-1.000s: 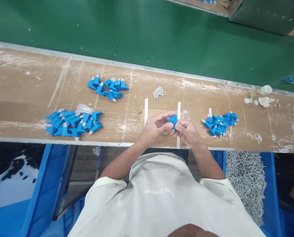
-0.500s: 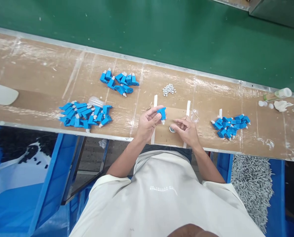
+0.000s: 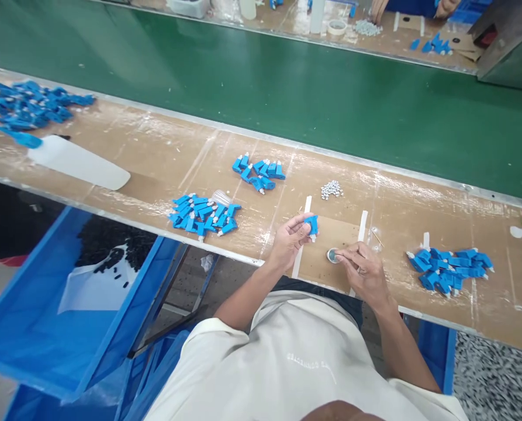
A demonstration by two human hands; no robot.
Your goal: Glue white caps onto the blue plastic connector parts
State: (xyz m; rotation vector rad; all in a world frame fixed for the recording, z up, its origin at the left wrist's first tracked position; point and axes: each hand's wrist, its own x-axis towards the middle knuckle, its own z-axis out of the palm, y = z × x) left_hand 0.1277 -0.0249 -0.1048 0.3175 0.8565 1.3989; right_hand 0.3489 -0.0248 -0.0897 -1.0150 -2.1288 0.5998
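Where fingers (image 3: pixel 296 221) pinch, angular plastic (image 3: pixel 314 224) juts.

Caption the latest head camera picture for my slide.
Left hand holds a blue part; right hand reaches a small round dish.

Nearer the body than the left hand (image 3: pixel 289 241), an off-white short-sleeved shirt (image 3: pixel 269 380). Small pale lettering (image 3: pixel 307 362); dark trousers (image 3: pixel 320 290).

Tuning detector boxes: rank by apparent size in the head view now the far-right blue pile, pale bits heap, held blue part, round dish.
Largest to smallest:
1. Far-right blue pile
2. Pale bits heap
3. Held blue part and round dish: too alike to rank, both partly covered.
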